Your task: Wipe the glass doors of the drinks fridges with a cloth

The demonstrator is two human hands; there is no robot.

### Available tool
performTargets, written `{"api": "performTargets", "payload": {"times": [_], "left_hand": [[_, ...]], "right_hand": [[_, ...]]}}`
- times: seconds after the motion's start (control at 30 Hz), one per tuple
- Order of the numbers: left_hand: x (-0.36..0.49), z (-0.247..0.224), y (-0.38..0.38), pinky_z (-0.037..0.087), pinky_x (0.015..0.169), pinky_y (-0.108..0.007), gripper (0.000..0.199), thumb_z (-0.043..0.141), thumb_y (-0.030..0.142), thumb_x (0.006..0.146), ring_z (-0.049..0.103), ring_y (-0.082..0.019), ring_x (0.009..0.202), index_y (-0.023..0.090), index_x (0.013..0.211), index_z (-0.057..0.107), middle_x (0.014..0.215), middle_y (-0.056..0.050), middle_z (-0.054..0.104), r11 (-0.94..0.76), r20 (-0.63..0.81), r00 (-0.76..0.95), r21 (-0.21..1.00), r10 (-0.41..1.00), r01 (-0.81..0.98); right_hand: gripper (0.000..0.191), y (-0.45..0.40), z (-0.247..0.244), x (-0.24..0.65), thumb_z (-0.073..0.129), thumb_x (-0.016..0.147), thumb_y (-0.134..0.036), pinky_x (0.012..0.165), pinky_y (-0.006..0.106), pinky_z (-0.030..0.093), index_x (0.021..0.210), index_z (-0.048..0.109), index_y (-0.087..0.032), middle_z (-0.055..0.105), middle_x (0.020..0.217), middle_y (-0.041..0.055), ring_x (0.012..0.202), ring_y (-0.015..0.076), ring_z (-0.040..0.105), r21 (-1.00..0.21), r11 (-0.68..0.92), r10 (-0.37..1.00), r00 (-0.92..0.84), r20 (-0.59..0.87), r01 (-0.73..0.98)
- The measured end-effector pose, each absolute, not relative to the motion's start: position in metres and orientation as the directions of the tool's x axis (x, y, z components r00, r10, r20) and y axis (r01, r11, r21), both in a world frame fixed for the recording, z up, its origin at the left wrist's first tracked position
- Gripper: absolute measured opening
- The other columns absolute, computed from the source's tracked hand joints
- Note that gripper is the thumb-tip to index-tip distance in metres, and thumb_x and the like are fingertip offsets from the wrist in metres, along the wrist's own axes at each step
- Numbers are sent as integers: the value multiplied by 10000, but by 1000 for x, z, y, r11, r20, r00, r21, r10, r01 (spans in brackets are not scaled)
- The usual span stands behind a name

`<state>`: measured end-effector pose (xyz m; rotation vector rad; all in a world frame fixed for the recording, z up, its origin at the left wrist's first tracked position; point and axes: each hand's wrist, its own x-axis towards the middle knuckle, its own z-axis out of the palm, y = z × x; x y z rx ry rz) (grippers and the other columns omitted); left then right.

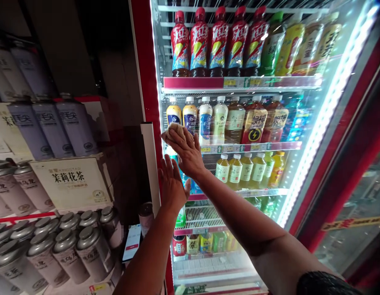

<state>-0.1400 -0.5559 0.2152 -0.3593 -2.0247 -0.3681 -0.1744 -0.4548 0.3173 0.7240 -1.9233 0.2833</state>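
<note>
A beige cloth [175, 130] lies under the fingers of my right hand [188, 153], which presses it against the glass door [205, 166] of a lit drinks fridge, near the door's left edge. Just below and to the left, my left hand [173, 186] is raised with its fingers stretched out and nothing in it. It is close to the door's red frame [160, 164]; whether it touches the glass I cannot tell. Behind the glass, yellow-capped and white-capped bottles [205, 121] stand on a shelf, some partly hidden by my hands.
Left of the fridge are stacked tea boxes [74, 180], lavender bottles [73, 127] and several silver-topped cans [91, 250]. A phone [132, 242] with a lit screen stands near a dark can [146, 215]. A long white strip [150, 159] runs along the door's left side.
</note>
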Motion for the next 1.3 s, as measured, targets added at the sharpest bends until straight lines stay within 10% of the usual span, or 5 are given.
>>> {"api": "performTargets", "payload": {"times": [0.4, 0.67, 1.3], "left_hand": [[-131, 178, -553, 149, 1286, -664, 1082, 709, 263, 859, -23, -401, 1601, 149, 1679, 13, 1735, -221, 60, 912, 826, -556, 154, 92, 380], [-123, 176, -553, 220, 1255, -674, 1129, 646, 274, 922, -108, -420, 1589, 150, 1636, -220, 1705, -243, -184, 911, 870, -491, 168, 43, 378], [-146, 194, -515, 67, 1271, -687, 1053, 640, 368, 938, -49, -397, 1600, 172, 1675, -87, 1735, -200, -33, 917, 895, -445, 153, 30, 369]], "right_hand": [[591, -473, 295, -166, 520, 961, -128, 1330, 579, -81, 1490, 545, -390, 381, 1660, -120, 1627, 220, 135, 259, 688, -587, -309, 748, -678], [778, -460, 296, -170, 531, 885, -57, 1340, 584, 10, 1567, 427, -416, 367, 1670, -114, 1629, 217, 118, 220, 756, -498, -324, 804, -616], [638, -375, 239, -177, 477, 974, -114, 1334, 574, 9, 1539, 474, -410, 498, 1601, -66, 1619, 210, 175, 230, 814, -407, -242, 881, -533]]}}
